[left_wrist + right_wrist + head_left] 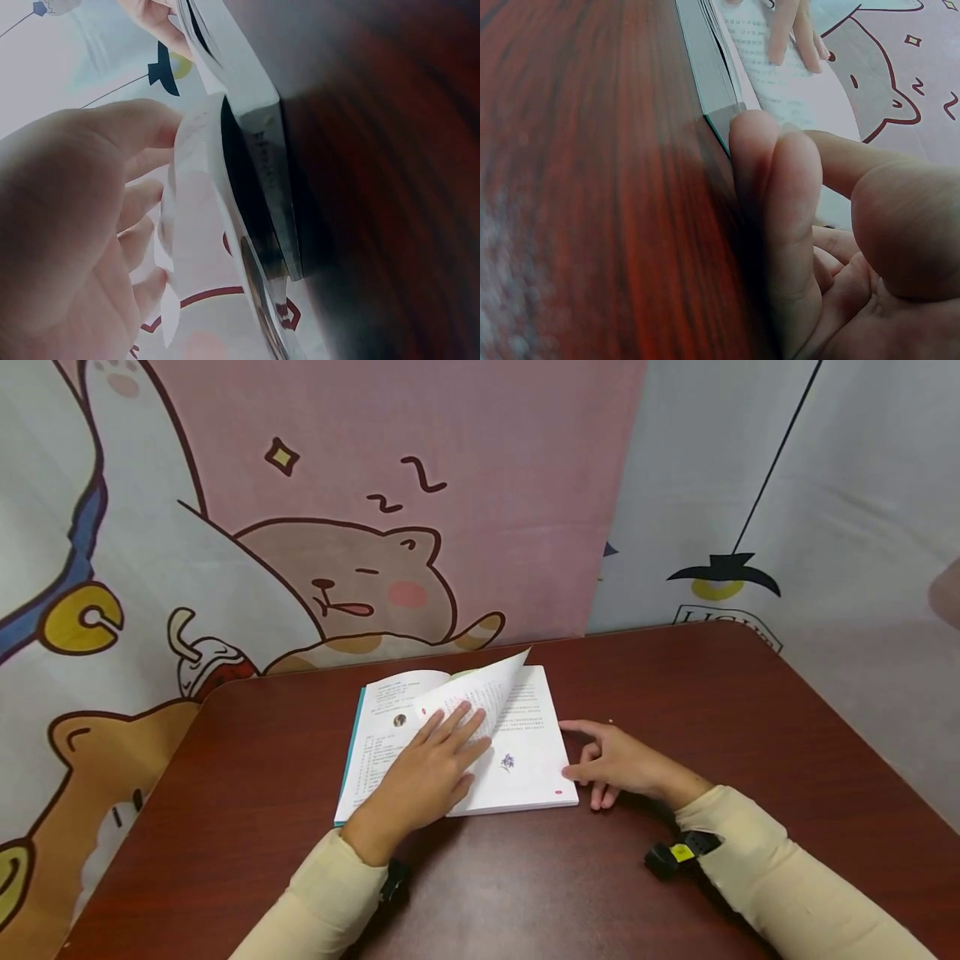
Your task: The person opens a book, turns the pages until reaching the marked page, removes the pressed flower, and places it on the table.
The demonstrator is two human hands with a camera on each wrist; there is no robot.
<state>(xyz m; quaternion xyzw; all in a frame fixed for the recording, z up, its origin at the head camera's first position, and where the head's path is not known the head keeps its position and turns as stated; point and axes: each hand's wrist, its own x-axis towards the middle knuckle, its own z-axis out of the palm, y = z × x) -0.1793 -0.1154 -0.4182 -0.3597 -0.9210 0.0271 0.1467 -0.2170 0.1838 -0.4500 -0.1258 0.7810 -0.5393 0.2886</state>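
While the left hand [435, 768] lies with fingers spread against a lifted page [498, 685], gripping nothing, the open book [536, 781] sits beneath it, spine running away from the person, spread longest from side to side. The page's free corner points up and right, beyond those fingertips. The right hand [618, 760], loosely bent with index finger extended, meets the book's right edge without closing round it. The paper is thin, white and curling; a teal cover [350, 756] shows left of the left hand. Under both hands is a glossy red-brown table [525, 893]; beyond hangs cartoon-printed cloth [517, 485].
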